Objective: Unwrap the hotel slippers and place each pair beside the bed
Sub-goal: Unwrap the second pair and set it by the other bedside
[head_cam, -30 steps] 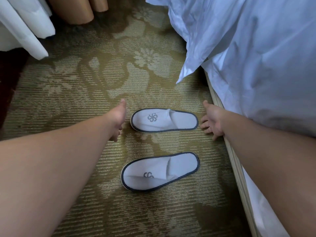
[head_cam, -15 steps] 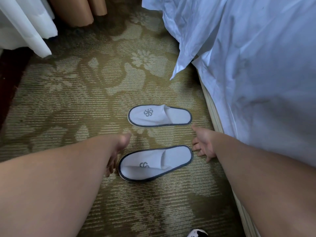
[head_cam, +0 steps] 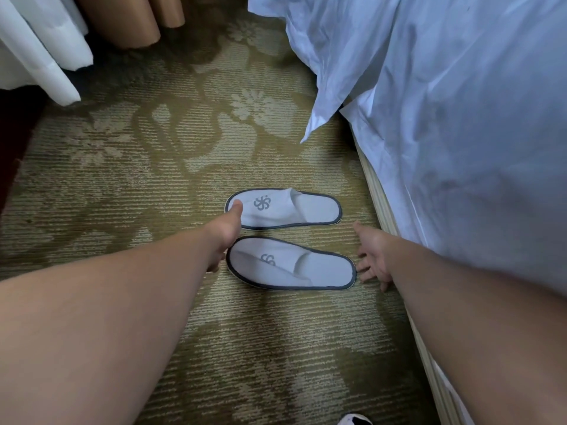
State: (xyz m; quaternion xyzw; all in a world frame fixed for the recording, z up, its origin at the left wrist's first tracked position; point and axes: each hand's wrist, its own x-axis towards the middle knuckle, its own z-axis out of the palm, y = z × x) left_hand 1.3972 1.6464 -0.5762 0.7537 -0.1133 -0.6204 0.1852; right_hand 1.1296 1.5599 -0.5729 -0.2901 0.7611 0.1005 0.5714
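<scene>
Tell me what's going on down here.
A person is lining up a pair of white cloth slippers with grey trim on the patterned carpet beside the white-sheeted bed. The left hand sits at the toe ends, thumb on the far slipper; the right hand touches the heel of the near slipper with spread fingers. No wrapping is visible.

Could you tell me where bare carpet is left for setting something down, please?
Free: olive floral carpet between the white curtains and the white cloth slippers, and nearer the viewer. Crowded: the strip beside the white bed, where the right hand lies.
</scene>
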